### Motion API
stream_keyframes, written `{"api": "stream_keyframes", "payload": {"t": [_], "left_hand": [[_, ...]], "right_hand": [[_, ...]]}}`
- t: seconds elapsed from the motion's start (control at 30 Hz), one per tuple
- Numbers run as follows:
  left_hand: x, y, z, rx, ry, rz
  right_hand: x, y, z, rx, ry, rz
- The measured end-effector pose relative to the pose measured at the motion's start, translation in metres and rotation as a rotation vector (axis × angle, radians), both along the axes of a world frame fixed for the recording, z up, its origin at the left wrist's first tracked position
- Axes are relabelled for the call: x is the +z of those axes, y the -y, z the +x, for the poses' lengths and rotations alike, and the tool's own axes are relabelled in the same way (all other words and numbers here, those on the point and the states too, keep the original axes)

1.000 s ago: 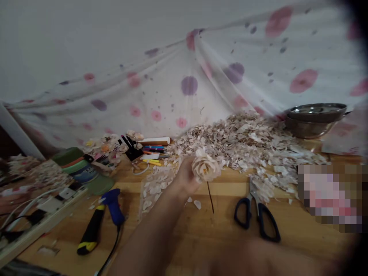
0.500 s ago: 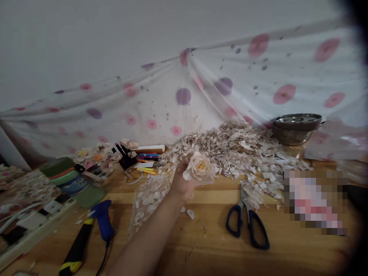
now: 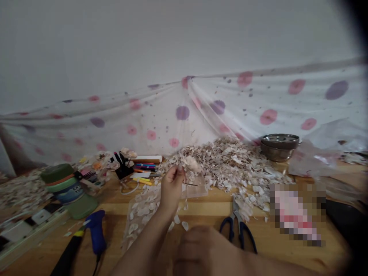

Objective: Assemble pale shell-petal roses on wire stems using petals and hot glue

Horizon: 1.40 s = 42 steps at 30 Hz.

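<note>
My left hand point(image 3: 171, 184) is closed, its thumb and fingers pinched on a cream artificial-looking flower point(image 3: 192, 164) with layered petals. The flower tilts away to the right of the fingertips, against the petal heap. A thin dark stick or wire point(image 3: 191, 184) shows just below it; whether it belongs to the flower I cannot tell. Low in the middle, close to the camera, my right hand point(image 3: 205, 249) is smeared by motion, and its fingers cannot be made out. Just beyond it lie dark-blue-handled scissors point(image 3: 237, 218), partly covered by that hand.
A large heap of pale petals point(image 3: 230, 161) backs the wooden table point(image 3: 138, 264). Metal bowls point(image 3: 278, 147) stand right. A clear tray point(image 3: 202, 189) and pens point(image 3: 145, 168) lie mid-table. Left are a green bottle point(image 3: 69, 191), a blue corded tool point(image 3: 96, 230) and a power strip point(image 3: 43, 224).
My left hand has turned and shifted slightly left, so the flower now faces away. My right hand has come into view from below. The camera view has tilted up.
</note>
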<state>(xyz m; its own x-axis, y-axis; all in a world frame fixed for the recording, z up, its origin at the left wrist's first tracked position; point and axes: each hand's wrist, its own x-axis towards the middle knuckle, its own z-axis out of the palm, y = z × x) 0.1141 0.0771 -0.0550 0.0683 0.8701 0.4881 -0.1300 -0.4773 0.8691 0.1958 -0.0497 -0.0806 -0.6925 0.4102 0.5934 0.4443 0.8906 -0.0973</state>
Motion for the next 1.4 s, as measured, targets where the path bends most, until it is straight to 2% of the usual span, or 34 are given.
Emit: {"api": "stream_keyframes", "payload": {"t": [0.1, 0.17, 0.27, 0.4, 0.53, 0.7, 0.87, 0.97, 1.03, 1.07, 1.17, 1.23, 1.27, 1.33, 1.4], "left_hand": [[0.006, 0.006, -0.015, 0.139, -0.18, 0.1], [0.011, 0.009, -0.019, 0.172, -0.327, 0.182], [0.022, 0.014, -0.019, 0.146, -0.538, 0.304], [0.035, 0.024, -0.021, 0.076, -0.706, 0.386], [0.041, 0.033, -0.026, -0.066, -0.82, 0.345], [0.044, 0.04, -0.025, -0.368, -0.898, 0.118], [0.046, 0.044, -0.023, -0.485, -0.908, 0.019], [0.046, 0.043, -0.024, -0.495, -0.871, -0.001], [0.045, 0.041, -0.024, -0.436, -0.829, 0.05], [0.044, 0.04, -0.024, -0.353, -0.799, 0.098], [0.038, 0.041, -0.022, 0.106, -0.68, 0.293], [0.034, 0.043, -0.02, 0.356, -0.608, 0.375], [0.032, 0.045, -0.019, 0.413, -0.582, 0.395], [0.028, 0.048, -0.017, 0.439, -0.552, 0.412], [0.026, 0.05, -0.015, 0.455, -0.556, 0.438]], "right_hand": [[0.036, -0.009, 0.029, -0.16, -0.226, 0.179], [0.056, -0.013, 0.053, -0.273, -0.362, 0.276], [0.072, -0.021, 0.09, -0.35, -0.331, 0.286], [0.075, -0.028, 0.118, -0.301, -0.115, 0.242], [0.078, -0.025, 0.117, -0.199, -0.004, 0.217], [0.084, -0.021, 0.107, -0.012, -0.037, 0.048], [0.086, -0.023, 0.107, 0.076, -0.078, -0.03], [0.086, -0.019, 0.108, 0.106, -0.153, -0.107], [0.084, -0.015, 0.107, 0.078, -0.316, -0.195], [0.083, -0.013, 0.104, 0.045, -0.463, -0.242], [0.076, -0.01, 0.09, -0.096, -1.094, -0.428], [0.072, -0.012, 0.077, -0.149, -1.399, -0.624], [0.069, -0.014, 0.071, -0.157, -1.478, -0.728], [0.066, -0.017, 0.061, -0.136, -1.518, -0.885], [0.063, -0.019, 0.054, -0.119, -1.537, -0.936]]}}
